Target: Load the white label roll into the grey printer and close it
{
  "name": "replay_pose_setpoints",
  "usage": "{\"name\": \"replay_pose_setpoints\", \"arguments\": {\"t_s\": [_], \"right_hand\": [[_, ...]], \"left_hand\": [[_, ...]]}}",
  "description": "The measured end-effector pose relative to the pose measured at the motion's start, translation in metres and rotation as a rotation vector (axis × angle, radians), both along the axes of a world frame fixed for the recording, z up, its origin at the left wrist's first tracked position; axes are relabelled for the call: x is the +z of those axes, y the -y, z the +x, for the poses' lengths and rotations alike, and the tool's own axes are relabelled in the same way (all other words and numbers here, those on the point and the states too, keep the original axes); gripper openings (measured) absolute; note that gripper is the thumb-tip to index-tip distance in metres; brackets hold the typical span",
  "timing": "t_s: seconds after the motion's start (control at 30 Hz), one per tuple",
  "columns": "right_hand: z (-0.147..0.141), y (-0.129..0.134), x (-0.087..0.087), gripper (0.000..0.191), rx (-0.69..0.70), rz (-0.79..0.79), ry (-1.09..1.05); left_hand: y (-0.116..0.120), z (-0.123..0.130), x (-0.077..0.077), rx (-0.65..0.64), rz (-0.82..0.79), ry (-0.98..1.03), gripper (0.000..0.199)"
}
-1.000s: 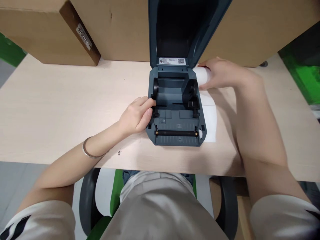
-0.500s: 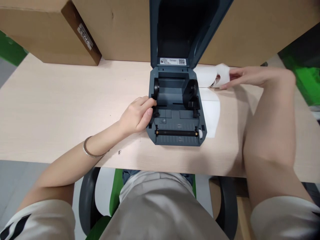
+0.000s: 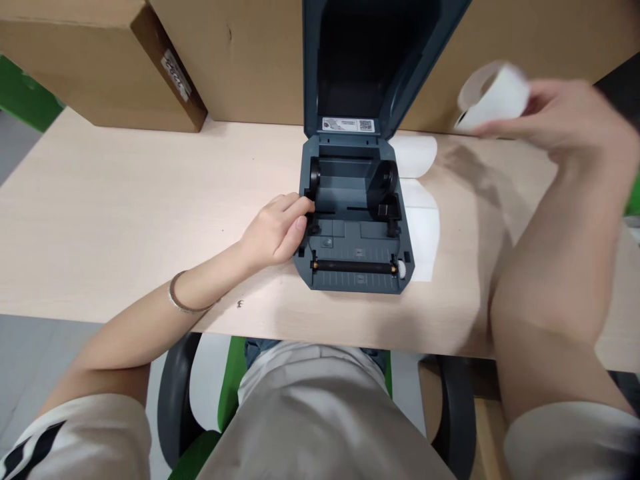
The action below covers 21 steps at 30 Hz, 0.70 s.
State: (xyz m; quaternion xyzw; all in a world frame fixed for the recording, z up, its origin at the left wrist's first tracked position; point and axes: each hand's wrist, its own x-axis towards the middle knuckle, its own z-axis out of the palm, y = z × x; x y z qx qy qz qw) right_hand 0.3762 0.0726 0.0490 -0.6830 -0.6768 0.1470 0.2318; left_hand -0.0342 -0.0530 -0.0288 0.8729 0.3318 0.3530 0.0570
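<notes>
A dark blue-grey label printer (image 3: 345, 232) stands on the table with its lid (image 3: 375, 67) raised. Its roll bay, two black roll holders and front roller show. My left hand (image 3: 280, 228) grips the printer's left edge, fingers curled over the rim. Raised to the right of the lid, my right hand (image 3: 565, 123) is closed on a white paper roll (image 3: 505, 100), slightly blurred by motion. Behind the printer's right side another white roll (image 3: 417, 157) lies on the table. A flat strip of white paper (image 3: 425, 233) extends along that side, partly hidden by the printer.
A cardboard box (image 3: 100, 73) sits at the back left, and a large cardboard panel (image 3: 250, 60) rises behind the printer. The wooden table's (image 3: 125, 200) front edge runs just before my body. Below it are chair armrests (image 3: 453, 413).
My right hand has lifted one white roll off the table, up and to the right. The other roll and the paper strip stay behind. My left hand keeps its place on the printer.
</notes>
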Motion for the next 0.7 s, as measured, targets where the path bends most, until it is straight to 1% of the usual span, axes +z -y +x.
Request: {"name": "replay_pose_setpoints", "arguments": {"t_s": [0.03,0.1,0.17,0.2,0.23,0.27,0.3,0.33,0.4,0.47,0.5,0.57,0.63,0.7], "right_hand": [[-0.003,0.004,0.005,0.058,0.039,0.104,-0.090],[-0.017,0.015,0.017,0.061,0.207,0.306,-0.257],[-0.043,0.030,0.027,0.061,0.410,0.377,-0.329],[-0.059,0.038,0.030,0.061,0.482,0.375,-0.338],[-0.076,0.045,0.032,0.059,0.534,0.322,-0.296],[-0.093,0.051,0.032,0.058,0.554,0.246,-0.254],[-0.109,0.056,0.030,0.052,0.581,0.163,-0.194],[-0.123,0.059,0.026,0.042,0.596,0.093,-0.127],[-0.145,0.061,0.015,0.028,0.646,0.028,-0.030],[-0.157,0.058,0.002,0.023,0.719,0.021,0.044],[-0.160,0.057,-0.003,0.023,0.747,0.021,0.103],[-0.163,0.054,-0.010,0.029,0.759,0.019,0.259],[-0.163,0.052,-0.011,0.036,0.747,0.021,0.389],[-0.160,0.053,-0.006,0.037,0.786,0.013,0.397]], "left_hand": [[0.000,0.000,0.000,-0.006,0.009,0.002,0.052],[0.000,0.000,0.000,-0.017,0.023,0.008,0.051],[0.000,0.000,0.001,-0.019,0.026,0.008,0.051],[0.000,0.000,0.001,-0.019,0.026,0.005,0.051],[0.000,0.001,0.001,-0.017,0.025,0.003,0.051],[0.000,0.000,0.001,-0.013,0.021,0.000,0.051],[0.000,0.000,0.001,-0.009,0.015,-0.004,0.051],[0.001,0.000,0.001,-0.003,0.008,-0.008,0.051],[0.001,0.000,0.001,0.010,-0.007,-0.015,0.053],[0.001,0.000,0.001,0.010,-0.014,-0.013,0.053],[0.001,0.000,0.001,0.006,-0.015,-0.008,0.053],[0.001,0.000,0.001,-0.004,-0.016,-0.001,0.051],[0.000,0.001,0.001,-0.008,-0.017,0.002,0.051],[0.000,0.001,0.000,-0.010,-0.016,0.005,0.051]]}}
